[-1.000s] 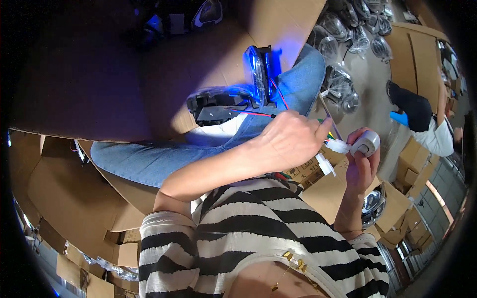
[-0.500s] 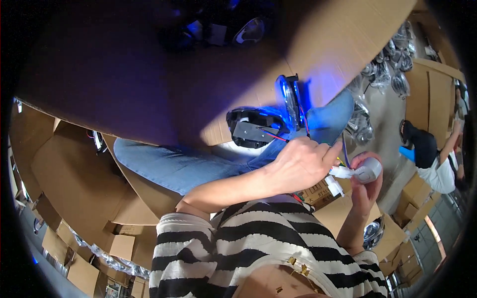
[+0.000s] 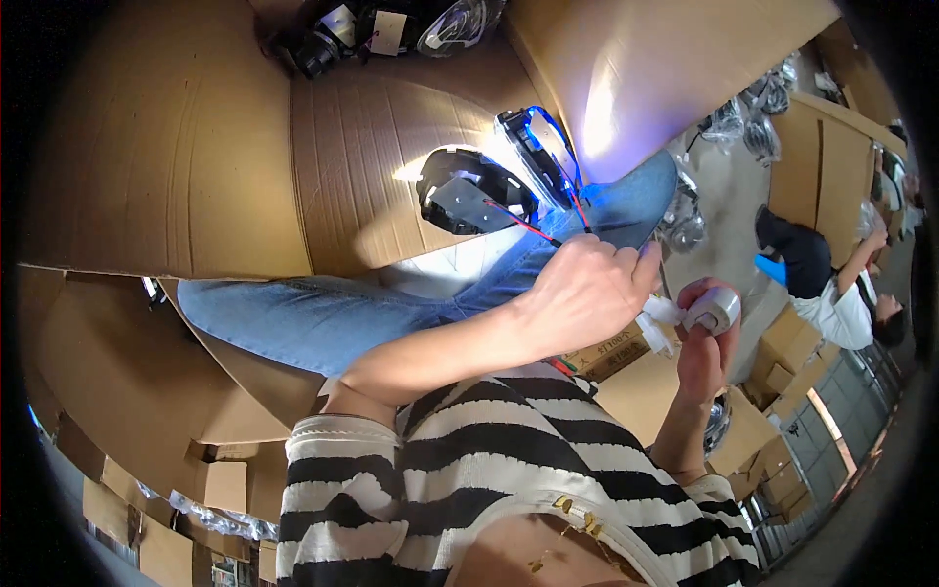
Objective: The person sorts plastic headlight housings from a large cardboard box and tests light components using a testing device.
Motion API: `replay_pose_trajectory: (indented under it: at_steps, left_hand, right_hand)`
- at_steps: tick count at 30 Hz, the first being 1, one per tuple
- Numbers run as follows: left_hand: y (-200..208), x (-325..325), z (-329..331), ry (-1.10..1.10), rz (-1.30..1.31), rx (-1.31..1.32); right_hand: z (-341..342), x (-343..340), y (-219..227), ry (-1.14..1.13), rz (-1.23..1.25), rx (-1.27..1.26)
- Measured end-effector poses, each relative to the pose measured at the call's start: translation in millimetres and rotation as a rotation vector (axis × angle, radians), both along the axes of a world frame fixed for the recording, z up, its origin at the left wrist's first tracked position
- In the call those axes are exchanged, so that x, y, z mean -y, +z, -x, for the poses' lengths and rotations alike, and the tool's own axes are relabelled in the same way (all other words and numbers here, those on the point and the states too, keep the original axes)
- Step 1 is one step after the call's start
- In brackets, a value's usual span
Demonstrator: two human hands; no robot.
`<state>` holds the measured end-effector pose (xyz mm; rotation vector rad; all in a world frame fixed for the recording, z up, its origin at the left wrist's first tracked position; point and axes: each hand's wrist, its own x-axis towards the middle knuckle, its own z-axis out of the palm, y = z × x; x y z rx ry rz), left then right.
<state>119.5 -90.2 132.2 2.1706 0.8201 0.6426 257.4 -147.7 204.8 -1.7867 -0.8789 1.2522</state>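
Note:
Two black-framed lamps hang from thin red and black wires [image 3: 534,229] that run up to my left hand. The left lamp [image 3: 474,191] shows its dark back plate. Beside it the right lamp [image 3: 541,157] glows white and blue. My left hand [image 3: 592,293] is closed on the wires, with its fingertips partly hidden. Close to it, my right hand [image 3: 706,347] grips a white round piece [image 3: 717,309], whose exact kind I cannot make out. White plastic connectors [image 3: 657,325] sit between the two hands.
A big open cardboard box [image 3: 391,147] faces me, with more lamps [image 3: 386,31] inside. Plastic-wrapped lamps [image 3: 748,122] lie on the floor at right. A person [image 3: 831,284] is by a cardboard box farther right. More cartons [image 3: 127,362] stand at left.
The lamps' light has gone from mostly blue to white with some blue, brightening the box. Both hands appear slightly higher and farther left as the view shifts, with their grips kept.

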Motion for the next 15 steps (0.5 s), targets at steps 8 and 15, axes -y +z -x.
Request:
replay_pose_trajectory:
  at_steps: [8,15]
  left_hand:
    - [3,-7,8,0.045,0.000,0.109]
    - [-32,-54,85,0.507,0.764,0.930]
  right_hand:
    - [2,3,-9,-0.095,-0.028,0.070]
    - [3,-18,-12,-0.072,-0.039,-0.037]
